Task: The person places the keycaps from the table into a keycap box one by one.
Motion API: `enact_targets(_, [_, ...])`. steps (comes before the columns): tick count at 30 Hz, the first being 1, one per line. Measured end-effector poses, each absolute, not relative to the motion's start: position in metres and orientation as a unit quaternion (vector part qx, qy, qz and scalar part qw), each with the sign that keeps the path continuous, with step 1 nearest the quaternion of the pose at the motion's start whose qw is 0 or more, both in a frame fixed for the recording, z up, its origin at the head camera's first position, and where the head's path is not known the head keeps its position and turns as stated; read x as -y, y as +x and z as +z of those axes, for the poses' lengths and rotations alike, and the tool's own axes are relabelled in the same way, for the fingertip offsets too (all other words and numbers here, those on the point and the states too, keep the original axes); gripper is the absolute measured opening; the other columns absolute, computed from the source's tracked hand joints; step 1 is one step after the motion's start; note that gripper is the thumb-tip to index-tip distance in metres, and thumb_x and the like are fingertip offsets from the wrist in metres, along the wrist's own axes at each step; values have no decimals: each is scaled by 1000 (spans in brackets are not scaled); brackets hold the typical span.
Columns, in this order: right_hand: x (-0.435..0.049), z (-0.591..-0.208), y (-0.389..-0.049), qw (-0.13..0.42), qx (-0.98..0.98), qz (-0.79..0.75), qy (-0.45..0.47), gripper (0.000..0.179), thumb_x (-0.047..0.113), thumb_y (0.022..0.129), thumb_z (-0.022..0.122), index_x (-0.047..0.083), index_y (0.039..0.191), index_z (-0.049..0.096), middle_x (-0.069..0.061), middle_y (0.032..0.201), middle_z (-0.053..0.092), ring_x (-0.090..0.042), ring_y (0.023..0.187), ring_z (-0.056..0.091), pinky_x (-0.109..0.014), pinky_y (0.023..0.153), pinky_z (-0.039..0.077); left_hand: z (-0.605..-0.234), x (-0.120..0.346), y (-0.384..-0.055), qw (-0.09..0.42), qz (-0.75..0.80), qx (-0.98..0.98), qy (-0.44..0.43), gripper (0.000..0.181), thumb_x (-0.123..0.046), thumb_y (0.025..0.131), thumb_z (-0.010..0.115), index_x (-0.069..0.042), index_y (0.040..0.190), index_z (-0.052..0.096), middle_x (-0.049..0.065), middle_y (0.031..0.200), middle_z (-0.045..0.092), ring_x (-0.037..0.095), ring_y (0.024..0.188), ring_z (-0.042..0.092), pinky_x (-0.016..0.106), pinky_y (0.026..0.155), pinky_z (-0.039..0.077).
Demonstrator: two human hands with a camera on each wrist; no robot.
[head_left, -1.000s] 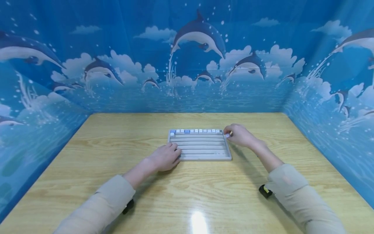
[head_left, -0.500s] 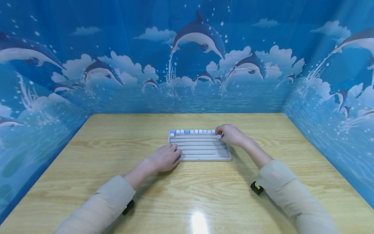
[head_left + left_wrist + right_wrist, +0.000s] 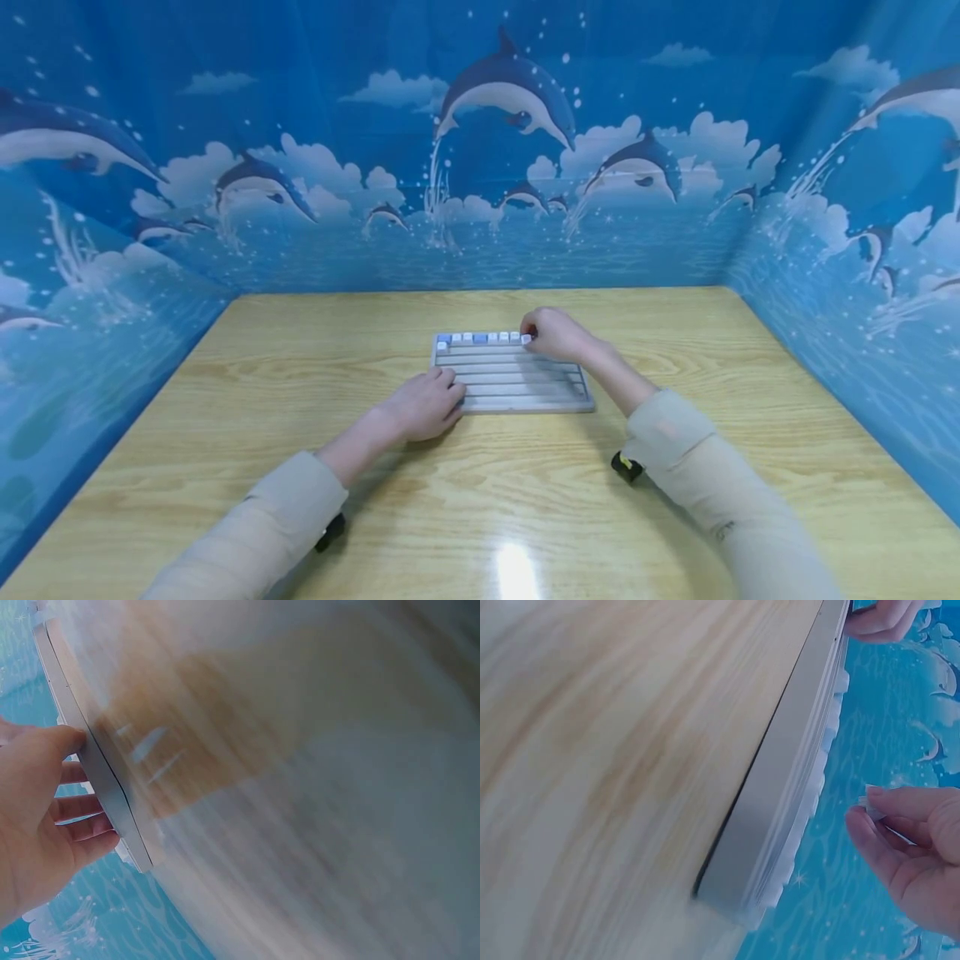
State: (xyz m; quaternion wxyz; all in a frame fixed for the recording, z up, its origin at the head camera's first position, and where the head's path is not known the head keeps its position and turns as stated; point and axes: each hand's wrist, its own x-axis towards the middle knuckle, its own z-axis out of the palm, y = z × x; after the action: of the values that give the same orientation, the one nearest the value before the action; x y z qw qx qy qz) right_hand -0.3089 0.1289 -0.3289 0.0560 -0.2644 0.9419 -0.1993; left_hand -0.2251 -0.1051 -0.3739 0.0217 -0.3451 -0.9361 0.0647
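A light grey keycap tray with ridged rows lies on the table. Blue and white keycaps fill part of its far row, and one white keycap sits below them at the left. My left hand grips the tray's near left corner; in the left wrist view the thumb is against the front edge and the fingers lie beyond it. Over the far row, my right hand pinches a small white keycap between thumb and finger, raised above the tray. The far row's right end is hidden behind this hand.
The wooden table spreads around the tray. Blue dolphin-print curtains stand along its back and both sides. Light reflects off the tabletop near the front. A small black device hangs below the right sleeve.
My right hand has moved left from the tray's right edge along the far row, carrying the white keycap. The left hand and the tray have stayed in place.
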Motion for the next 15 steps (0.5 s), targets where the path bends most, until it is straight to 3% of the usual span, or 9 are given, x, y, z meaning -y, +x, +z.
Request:
enact_targets(5, [-111, -330, -312, 63, -938, -213, -265, 21, 3, 83, 64, -4, 103, 64, -13, 98, 64, -22, 88, 57, -34, 79, 48, -374, 106, -226, 24, 64, 936, -346, 25, -30, 95, 51, -9, 105, 58, 6, 95, 50, 19, 88, 48, 34, 76, 45])
enact_targets(15, [-80, -335, -315, 68, -935, -194, -288, 20, 11, 85, 66, 3, 104, 66, -4, 89, 61, -18, 83, 55, -31, 74, 46, -376, 108, -227, 23, 61, 933, -353, 25, -30, 95, 50, -9, 105, 58, 7, 95, 50, 20, 88, 48, 34, 77, 45])
